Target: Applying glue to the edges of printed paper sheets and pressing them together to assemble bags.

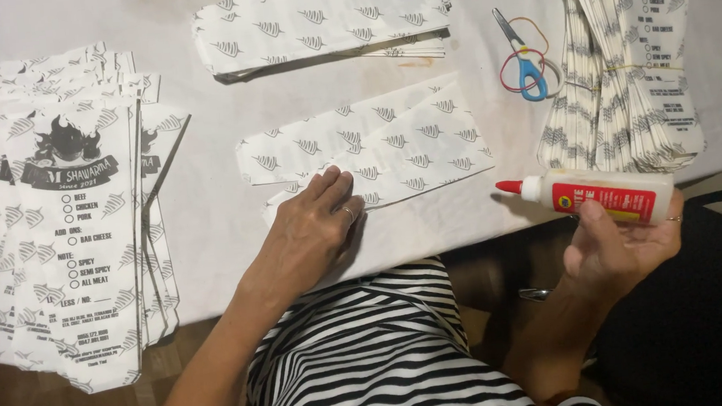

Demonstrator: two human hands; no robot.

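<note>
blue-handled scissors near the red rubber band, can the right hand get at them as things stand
Probably not right away: the right hand is closed around the white glue bottle with the red cap. The path to the blue-handled scissors over the white table looks open, with nothing lying on them.

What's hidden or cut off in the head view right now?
- Glue bottle: rear end covered by the right hand.
- Printed sheet: near edge under the left hand; any glue there can't be seen.
- Banded stack: top cut by the frame.
- Scissors: blades partly too small.
</note>
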